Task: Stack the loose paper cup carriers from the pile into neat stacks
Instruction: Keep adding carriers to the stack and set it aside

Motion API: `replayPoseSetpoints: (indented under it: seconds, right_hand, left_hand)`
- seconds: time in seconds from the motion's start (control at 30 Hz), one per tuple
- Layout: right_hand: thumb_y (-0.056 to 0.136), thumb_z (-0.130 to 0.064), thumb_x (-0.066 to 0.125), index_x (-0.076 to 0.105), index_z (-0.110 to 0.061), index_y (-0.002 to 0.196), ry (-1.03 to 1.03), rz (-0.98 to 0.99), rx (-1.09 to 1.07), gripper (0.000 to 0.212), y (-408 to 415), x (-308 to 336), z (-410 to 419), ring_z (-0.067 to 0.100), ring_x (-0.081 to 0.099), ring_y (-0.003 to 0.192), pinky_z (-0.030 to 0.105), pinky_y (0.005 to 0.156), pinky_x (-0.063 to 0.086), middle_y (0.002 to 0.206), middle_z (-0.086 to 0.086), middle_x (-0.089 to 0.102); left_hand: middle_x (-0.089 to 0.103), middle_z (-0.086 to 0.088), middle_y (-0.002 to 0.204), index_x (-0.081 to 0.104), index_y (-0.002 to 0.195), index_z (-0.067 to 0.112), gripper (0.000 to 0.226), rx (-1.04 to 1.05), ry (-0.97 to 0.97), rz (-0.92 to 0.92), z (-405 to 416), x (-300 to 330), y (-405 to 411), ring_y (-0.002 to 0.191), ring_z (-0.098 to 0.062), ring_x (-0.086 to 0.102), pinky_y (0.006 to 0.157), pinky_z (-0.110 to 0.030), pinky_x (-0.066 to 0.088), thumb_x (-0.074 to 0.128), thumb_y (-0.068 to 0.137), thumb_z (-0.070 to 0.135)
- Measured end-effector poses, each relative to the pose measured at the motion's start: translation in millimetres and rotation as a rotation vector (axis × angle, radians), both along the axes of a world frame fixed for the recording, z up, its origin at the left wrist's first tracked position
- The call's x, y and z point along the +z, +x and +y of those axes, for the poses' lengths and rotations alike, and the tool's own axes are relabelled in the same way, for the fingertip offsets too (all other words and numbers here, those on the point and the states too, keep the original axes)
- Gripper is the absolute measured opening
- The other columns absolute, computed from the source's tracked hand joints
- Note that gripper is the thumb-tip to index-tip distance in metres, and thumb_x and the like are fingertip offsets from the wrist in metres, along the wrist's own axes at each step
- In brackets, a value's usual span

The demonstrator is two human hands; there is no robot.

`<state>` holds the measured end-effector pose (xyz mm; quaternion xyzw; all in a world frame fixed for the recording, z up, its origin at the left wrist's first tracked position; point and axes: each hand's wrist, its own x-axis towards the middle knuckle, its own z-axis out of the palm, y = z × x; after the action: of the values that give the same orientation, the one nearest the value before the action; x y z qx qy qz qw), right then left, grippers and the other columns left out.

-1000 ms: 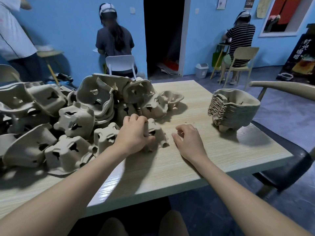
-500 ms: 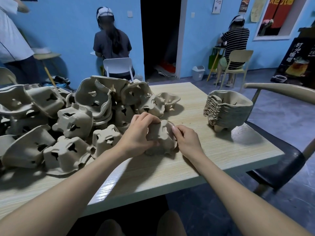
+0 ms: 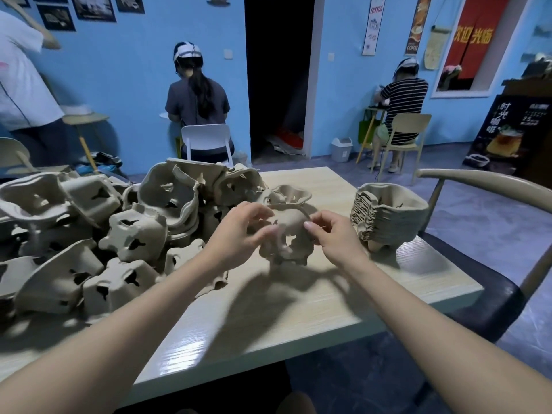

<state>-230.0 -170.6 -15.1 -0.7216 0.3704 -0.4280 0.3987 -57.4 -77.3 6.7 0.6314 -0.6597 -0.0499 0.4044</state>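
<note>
Pile (image 3: pixel 98 234) of rough, moulded pulp carriers sprawls left on the table (image 3: pixel 298 309); left hand (image 3: pixel 239 234) and right hand (image 3: pixel 334 237) now pinch one lumpy carrier (image 3: pixel 288 234), lifted off the wood since a second ago; ribbed neat stack (image 3: pixel 388 216) sits right.

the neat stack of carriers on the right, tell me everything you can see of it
The neat stack of carriers is many nested trays of grey-brown moulded pulp, their layered edges showing as ridges on its left side. The top tray faces up, hollow and open. Small feet show at its bottom. It stands upright near the right edge of the pale wooden table, apart from the loose pile; neither of the hands touches it.
</note>
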Motion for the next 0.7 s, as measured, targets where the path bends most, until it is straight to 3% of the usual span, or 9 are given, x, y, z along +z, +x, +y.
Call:
replayPoseSetpoints:
  seconds: [0.13, 0.23, 0.33, 0.4, 0.5, 0.7]
  right_hand:
    - [0.088, 0.000, 0.059, 0.058, -0.022, 0.070, -0.017, -0.054, 0.046, 0.028, -0.4, 20.9, 1.4, 0.011, 0.049, 0.060, 0.022, 0.061, 0.046, 0.064, -0.002, 0.056]
    - [0.089, 0.002, 0.056, 0.060, -0.018, 0.074, 0.030, -0.125, 0.097, 0.025, -1.7, 27.7, 3.5, 0.005, 0.051, 0.058, 0.014, 0.057, 0.047, 0.067, 0.000, 0.057]
    - [0.089, 0.003, 0.056, 0.061, -0.015, 0.077, 0.063, -0.165, 0.133, 0.022, -2.2, 28.2, 4.1, 0.004, 0.053, 0.057, 0.014, 0.058, 0.050, 0.067, 0.001, 0.057]
    - [0.090, 0.002, 0.055, 0.061, -0.015, 0.077, 0.093, -0.183, 0.133, 0.022, -3.4, 26.5, 3.1, 0.006, 0.055, 0.060, 0.016, 0.059, 0.051, 0.069, 0.001, 0.058]
    - [0.091, -0.002, 0.055, 0.060, -0.017, 0.077, 0.154, -0.177, 0.106, 0.022, -6.4, 25.2, 0.2, 0.018, 0.055, 0.071, 0.024, 0.064, 0.051, 0.076, 0.007, 0.059]
    - [0.091, -0.008, 0.058, 0.058, -0.022, 0.074, 0.088, -0.114, -0.037, 0.022, -5.9, 38.6, 2.9, 0.012, 0.051, 0.067, 0.025, 0.064, 0.046, 0.073, -0.002, 0.058]
  left_hand:
    - [0.049, -0.009, 0.113, 0.055, 0.119, 0.009, 0.029, 0.194, -0.048, 0.090, -7.7, 11.4, 7.5, 0.100, -0.014, 0.049, 0.095, -0.025, 0.039, 0.057, 0.092, 0.019]
    - [0.051, -0.010, 0.120, 0.052, 0.126, 0.007, 0.032, 0.241, 0.054, 0.102, -15.4, 14.1, 12.7, 0.109, -0.020, 0.050, 0.094, -0.025, 0.036, 0.049, 0.097, 0.019]
    - [0.064, -0.006, 0.103, 0.061, 0.111, 0.008, 0.022, 0.185, 0.130, 0.209, -21.7, 11.4, 13.2, 0.094, -0.019, 0.056, 0.083, -0.027, 0.039, 0.045, 0.098, 0.017]
    - [0.062, -0.004, 0.081, 0.064, 0.091, 0.013, 0.020, 0.134, 0.122, 0.366, -22.9, 8.3, 14.4, 0.077, -0.017, 0.052, 0.077, -0.030, 0.041, 0.046, 0.098, 0.017]
    - [0.059, -0.002, 0.071, 0.062, 0.079, 0.018, 0.024, 0.058, 0.078, 0.529, -20.7, 8.6, 13.8, 0.071, -0.019, 0.051, 0.074, -0.037, 0.044, 0.047, 0.098, 0.020]
    - [0.063, -0.006, 0.079, 0.062, 0.088, 0.008, 0.018, 0.160, -0.125, 0.182, -17.7, 27.6, -2.9, 0.072, -0.018, 0.057, 0.064, -0.027, 0.047, 0.049, 0.097, 0.017]
